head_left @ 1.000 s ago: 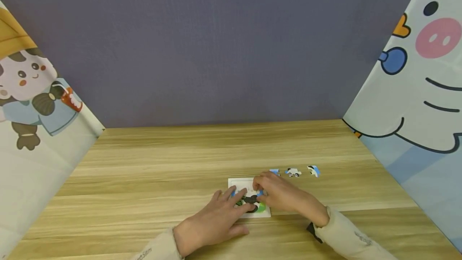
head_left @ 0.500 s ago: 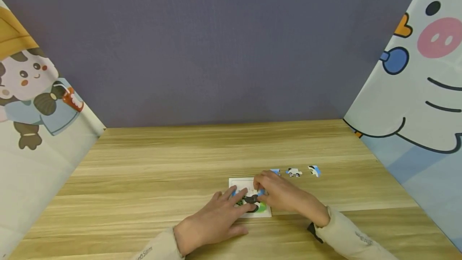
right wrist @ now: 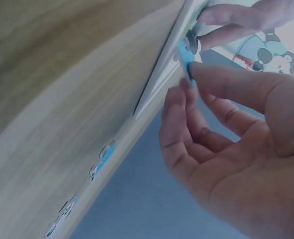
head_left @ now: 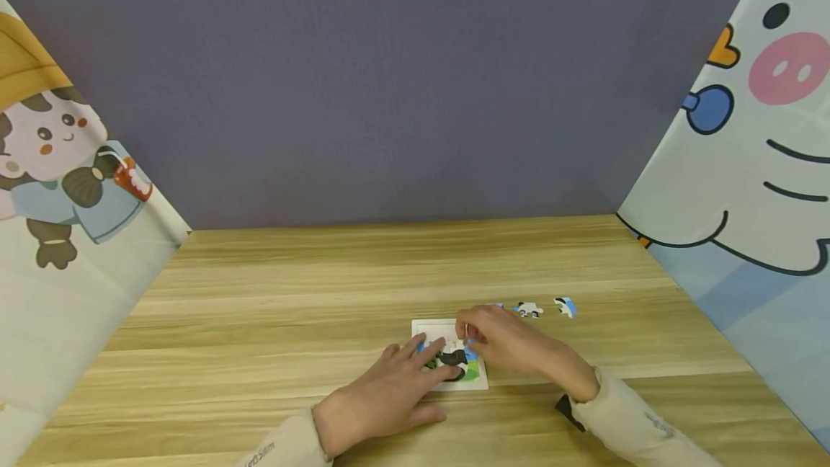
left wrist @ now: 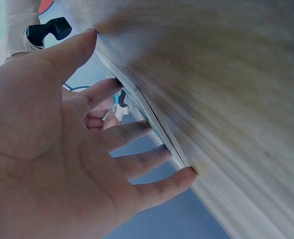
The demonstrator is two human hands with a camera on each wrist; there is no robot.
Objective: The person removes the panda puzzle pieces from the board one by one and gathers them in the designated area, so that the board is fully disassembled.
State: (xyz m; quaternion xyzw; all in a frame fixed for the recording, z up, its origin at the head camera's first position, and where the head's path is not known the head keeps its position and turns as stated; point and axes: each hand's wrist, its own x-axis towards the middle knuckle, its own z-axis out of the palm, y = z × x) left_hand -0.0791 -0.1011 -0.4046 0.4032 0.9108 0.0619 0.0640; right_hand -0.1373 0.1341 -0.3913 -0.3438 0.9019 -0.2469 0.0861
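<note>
A small white-framed jigsaw puzzle (head_left: 482, 383) with a panda picture lies on the wooden table in the head view. My left hand (head_left: 392, 398) rests on it from the lower left, fingers spread and fingertips on the board; the left wrist view shows the same hand (left wrist: 82, 139) with straight fingers along the frame's edge. Over the board's right side is my right hand (head_left: 512, 341), its thumb and fingers bent together. In the right wrist view that hand (right wrist: 236, 134) pinches a blue puzzle piece (right wrist: 186, 59) by its edge, close over the board. The fingers hide part of the picture.
Behind and right of the board lie loose puzzle pieces: a panda-face piece (head_left: 528, 310), a blue, black and white piece (head_left: 565, 307), and a blue one (head_left: 496, 305) partly behind my right hand. A grey back panel (head_left: 402, 92) and printed side panels enclose the table.
My right hand has shifted slightly right, its thumb and fingers drawing a little off the board, so more of the green and blue right side shows. My left hand stays put.
</note>
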